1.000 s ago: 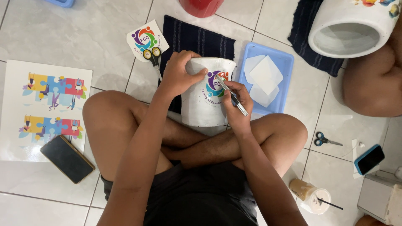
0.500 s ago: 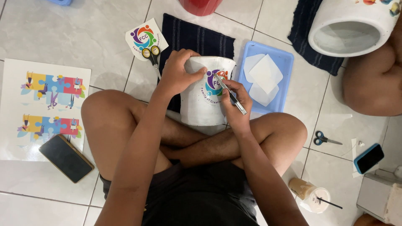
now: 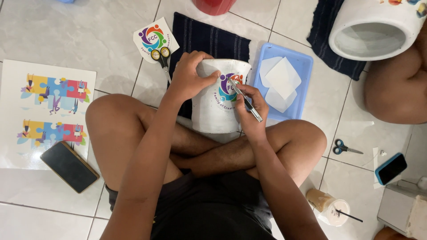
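The white cylindrical pot [image 3: 218,100] lies on its side across the person's crossed shins at the middle of the view, its base toward the lap and its rim toward twelve o'clock, resting over a dark blue striped cloth [image 3: 209,38]. The left hand [image 3: 189,75] curls over the pot's upper left shoulder, fingers wrapped and pressed to the wall to steady it. The right hand [image 3: 253,109] pinches a slim silver-and-black craft knife [image 3: 244,100], whose tip touches the round multicoloured sticker [image 3: 229,86] on the pot's wall. The sticker appears already stuck on and mostly flat, so placement looks done and what seems left is work at its right edge; whether that edge is fully down cannot be told. At two o'clock a light blue plastic tray [image 3: 307,66] holds white backing sheets, just beside the knife hand and limiting swing to that side. At eleven o'clock yellow-handled scissors [image 3: 161,55] lie on a loose printed round sticker. At nine o'clock a white sheet of puzzle-piece stickers [image 3: 49,111] lies flat, with a black phone [image 3: 69,166] at eight. Bare tile at ten o'clock gives the widest room. Another person's knee [image 3: 396,89] and a second white pot [image 3: 373,26] crowd one to three o'clock.
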